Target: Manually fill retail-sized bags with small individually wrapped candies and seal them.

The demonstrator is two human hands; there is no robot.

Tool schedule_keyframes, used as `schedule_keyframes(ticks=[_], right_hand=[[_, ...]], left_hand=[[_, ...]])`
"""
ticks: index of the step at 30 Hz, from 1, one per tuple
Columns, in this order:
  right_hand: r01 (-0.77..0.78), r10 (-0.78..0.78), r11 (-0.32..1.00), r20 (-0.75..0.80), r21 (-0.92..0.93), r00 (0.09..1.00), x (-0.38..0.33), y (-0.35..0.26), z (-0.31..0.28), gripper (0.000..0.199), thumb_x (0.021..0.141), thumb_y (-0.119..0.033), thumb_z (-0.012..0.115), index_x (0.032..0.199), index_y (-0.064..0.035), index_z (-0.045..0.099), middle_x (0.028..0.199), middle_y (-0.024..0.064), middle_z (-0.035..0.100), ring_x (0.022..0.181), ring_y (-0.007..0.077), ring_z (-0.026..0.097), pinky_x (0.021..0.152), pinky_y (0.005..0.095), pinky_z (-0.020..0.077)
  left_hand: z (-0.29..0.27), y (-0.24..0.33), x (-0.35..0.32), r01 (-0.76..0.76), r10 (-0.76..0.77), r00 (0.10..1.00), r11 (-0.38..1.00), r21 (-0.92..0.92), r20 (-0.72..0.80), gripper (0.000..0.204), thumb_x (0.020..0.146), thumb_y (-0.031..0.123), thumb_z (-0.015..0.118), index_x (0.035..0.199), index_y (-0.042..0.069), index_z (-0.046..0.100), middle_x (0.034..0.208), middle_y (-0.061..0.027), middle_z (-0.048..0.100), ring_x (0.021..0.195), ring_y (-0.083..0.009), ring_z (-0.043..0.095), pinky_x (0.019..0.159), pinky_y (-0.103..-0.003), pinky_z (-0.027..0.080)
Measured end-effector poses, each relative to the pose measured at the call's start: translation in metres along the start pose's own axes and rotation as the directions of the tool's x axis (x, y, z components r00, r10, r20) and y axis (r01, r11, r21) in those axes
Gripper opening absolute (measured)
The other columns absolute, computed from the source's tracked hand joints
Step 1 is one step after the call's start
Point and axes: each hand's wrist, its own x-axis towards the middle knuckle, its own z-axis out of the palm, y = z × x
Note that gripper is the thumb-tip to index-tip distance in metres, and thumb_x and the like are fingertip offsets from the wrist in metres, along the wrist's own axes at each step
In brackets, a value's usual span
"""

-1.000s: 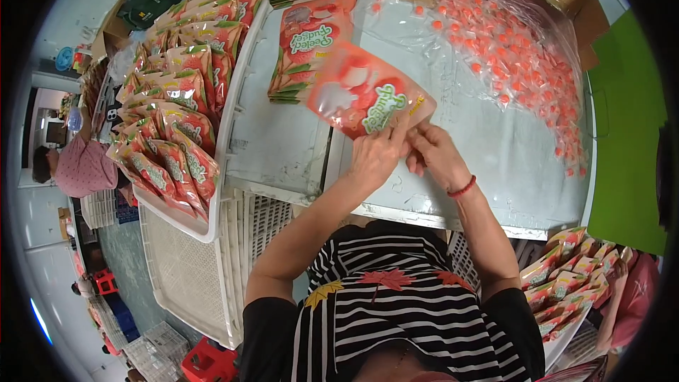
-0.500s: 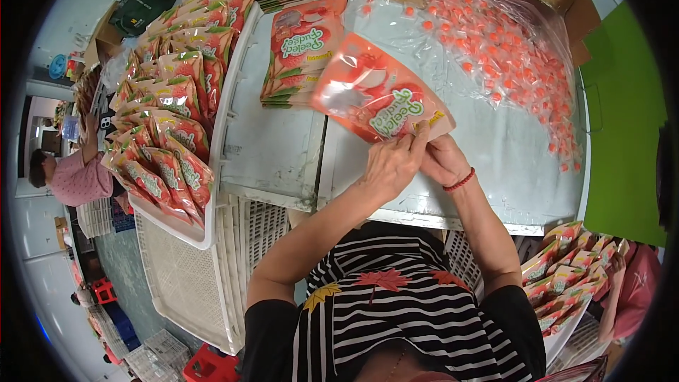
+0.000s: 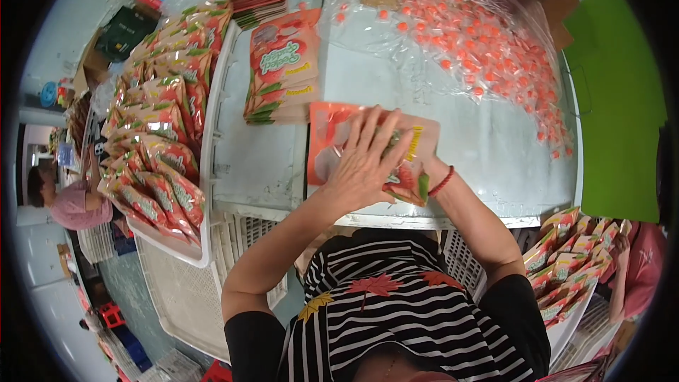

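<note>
A red and cream candy pouch (image 3: 326, 127) lies level above the near part of the table, its yellow-lettered end toward the right. My left hand (image 3: 364, 159) presses flat across its middle with the fingers spread. My right hand (image 3: 431, 165), below a red bracelet, grips the right end of the pouch; its fingers are hidden behind the film. Just beyond and to the left, a small overlapping stack of flat pouches (image 3: 283, 53) rests on the table. Small wrapped red-orange candies (image 3: 488, 56) are strewn over a clear plastic sheet at the far right.
On my left stands a white tray (image 3: 206, 191) crammed with plump pouches (image 3: 159, 117). A taller pile of flat pouches (image 3: 262, 0) sits at the back, near an open cardboard box (image 3: 552, 0). People (image 3: 74, 198) work at left and right (image 3: 647, 262). Crates (image 3: 187, 297) stand below.
The pouch has been drawn nearer me and turned level. My left hand has gone from pinching its end to lying spread on it. My right hand has moved nearer, still at the end.
</note>
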Motion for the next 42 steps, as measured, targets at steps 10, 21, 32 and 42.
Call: schedule_keyframes(ticks=[10, 21, 32, 42], right_hand=[[0.392, 0.082, 0.51, 0.497, -0.766, 0.864, -0.025, -0.029, -0.018, 0.022, 0.086, -0.016, 0.059, 0.104, -0.0027, 0.057, 0.096, 0.0041, 0.059, 0.084, 0.0127, 0.054, 0.077, 0.0252, 0.0455], [0.196, 0.428, 0.423, 0.386, -0.885, 0.817, -0.02, -0.077, 0.013, 0.02, 0.092, -0.015, 0.047, 0.088, 0.0007, 0.058, 0.078, 0.0017, 0.053, 0.074, 0.0089, 0.046, 0.067, 0.026, 0.0405], [0.567, 0.409, 0.254, 0.618, -0.784, 0.671, -0.009, -0.088, 0.013, 0.019, 0.09, -0.014, 0.055, 0.082, 0.0024, 0.056, 0.073, 0.0026, 0.06, 0.068, 0.0085, 0.05, 0.06, 0.0292, 0.0421], [-0.34, -0.778, -0.418, 0.139, -0.842, 0.613, 0.097, -0.145, -0.092, 0.048, 0.087, -0.039, 0.056, 0.125, -0.0095, 0.051, 0.134, 0.0155, 0.045, 0.124, 0.0397, 0.039, 0.096, 0.0544, 0.0359]], left_hand=[[-0.008, -0.001, 0.004, 0.203, -0.199, 0.979, 0.965, -0.164, 0.044, 0.099, 0.053, 0.038, 0.083, 0.134, 0.004, 0.037, 0.119, -0.0157, 0.05, 0.111, -0.0313, 0.045, 0.096, -0.045, 0.034], [-0.018, -0.002, -0.006, 0.109, -0.104, 0.994, 0.976, -0.19, 0.035, 0.118, 0.046, 0.038, 0.089, 0.137, -0.003, 0.025, 0.139, -0.0198, 0.033, 0.132, -0.0381, 0.028, 0.107, -0.048, 0.027], [-0.018, 0.001, -0.003, 0.484, -0.361, 0.875, 0.675, -0.557, 0.322, 0.127, 0.052, 0.037, 0.088, 0.144, 0.001, 0.008, 0.131, -0.0237, 0.041, 0.123, -0.0384, 0.039, 0.103, -0.045, 0.032], [-0.027, -0.014, -0.045, 0.414, -0.463, 0.877, 0.863, -0.288, -0.127, 0.125, 0.047, 0.032, 0.091, 0.141, -0.002, 0.016, 0.125, -0.0206, 0.046, 0.111, -0.0375, 0.047, 0.094, -0.046, 0.039]])
